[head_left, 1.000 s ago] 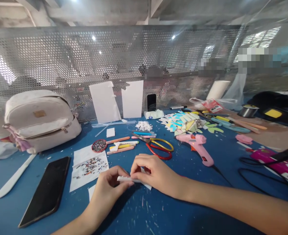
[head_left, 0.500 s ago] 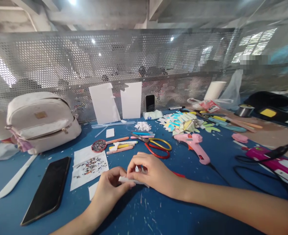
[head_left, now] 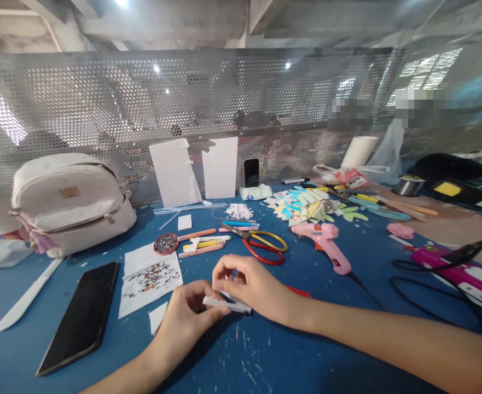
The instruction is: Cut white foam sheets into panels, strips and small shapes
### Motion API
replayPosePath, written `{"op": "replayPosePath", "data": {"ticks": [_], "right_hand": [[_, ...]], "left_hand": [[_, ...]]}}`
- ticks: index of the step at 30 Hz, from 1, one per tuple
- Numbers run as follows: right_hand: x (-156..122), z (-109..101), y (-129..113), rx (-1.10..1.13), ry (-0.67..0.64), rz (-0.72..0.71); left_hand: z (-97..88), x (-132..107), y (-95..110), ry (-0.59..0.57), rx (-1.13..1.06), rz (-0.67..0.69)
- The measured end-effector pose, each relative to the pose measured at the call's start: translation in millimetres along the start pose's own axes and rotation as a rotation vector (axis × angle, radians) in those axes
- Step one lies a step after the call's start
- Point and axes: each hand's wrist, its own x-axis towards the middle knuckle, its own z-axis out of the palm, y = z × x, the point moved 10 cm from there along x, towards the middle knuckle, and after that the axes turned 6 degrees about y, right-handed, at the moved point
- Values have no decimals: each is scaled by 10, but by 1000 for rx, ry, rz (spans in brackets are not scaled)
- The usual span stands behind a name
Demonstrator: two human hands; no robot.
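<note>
So your table (head_left: 306, 361) has a blue top with pale flecks (head_left: 237, 330) on the side near you, and it's pretty packed. Over on your left there's a cream backpack (head_left: 72, 202), with a white knife-shaped tool (head_left: 29, 295) and a big black phone (head_left: 79, 320) lying in front of it. Next to the phone you've got a speckled white sheet (head_left: 132, 268). Mid-table it's pens (head_left: 202, 251) and red-and-yellow-handled scissors (head_left: 279, 237), with white shreds (head_left: 239, 211) and a bigger pile of colored scraps (head_left: 306, 207) behind them. Your pink glue gun (head_left: 326, 241) lies right of the scissors, and a magenta device (head_left: 431, 261) sits farther over.
</note>
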Motion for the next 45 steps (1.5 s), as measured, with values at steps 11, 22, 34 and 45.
{"op": "replayPosePath", "data": {"ticks": [11,22,34,45], "right_hand": [[-25,96,35,-16,-56,-10],[92,-128,-41,-22,31,-17],[166,-259,36,6,-30,0],[126,-251,-78,148,25,5]], "left_hand": [[4,1,-26,-25,11,11],[-55,29,136,26,-83,79],[-201,34,217,138,-168,55],[5,17,259,-26,-100,82]]}}
